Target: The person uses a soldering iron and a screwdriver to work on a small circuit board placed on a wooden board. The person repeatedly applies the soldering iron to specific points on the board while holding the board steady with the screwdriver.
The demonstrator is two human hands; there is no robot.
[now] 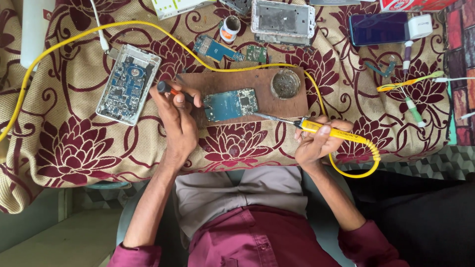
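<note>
Left of the left fingers lay an opened white phone (128, 83) showing its blue board. The left hand (178, 121) had its fingers pinched around a black-and-red screwdriver (174, 92), whose tip met the blue circuit board (230, 104) just right of the fingertips, on a brown wooden board (262, 101). Farther right, the right hand (316, 141) had its fingers curled tight around a yellow soldering iron (321, 129), whose metal tip pointed left from them, near the circuit board's lower right corner.

head cam | looks straight down, close | over cloth-covered table (74, 148), lap at lower edge
</note>
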